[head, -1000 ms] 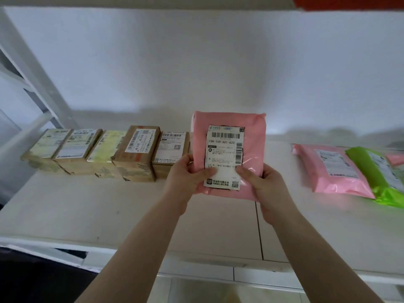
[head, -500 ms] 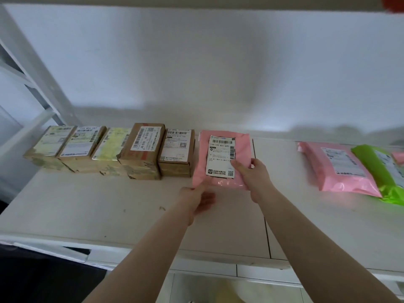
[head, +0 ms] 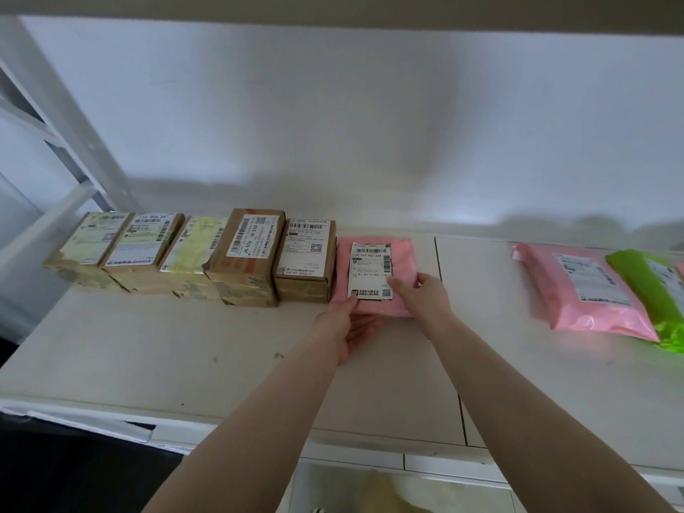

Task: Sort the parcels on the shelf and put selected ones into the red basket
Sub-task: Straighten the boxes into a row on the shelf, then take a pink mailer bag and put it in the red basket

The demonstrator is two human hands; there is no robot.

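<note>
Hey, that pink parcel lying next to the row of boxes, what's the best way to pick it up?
The pink parcel lies flat, its left edge against a cardboard box. Come from the open front edge, thumb on top and fingers beneath, probably pinching there. The soft bag should bend enough.

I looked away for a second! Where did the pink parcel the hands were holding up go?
The pink parcel came down from in front of the wall and now lies flat on the shelf, right beside the row of cardboard boxes. The left hand let go and opened at its near edge; the right hand only rests fingers on it. The boxes, the other pink bag and the green bag stayed put.
</note>
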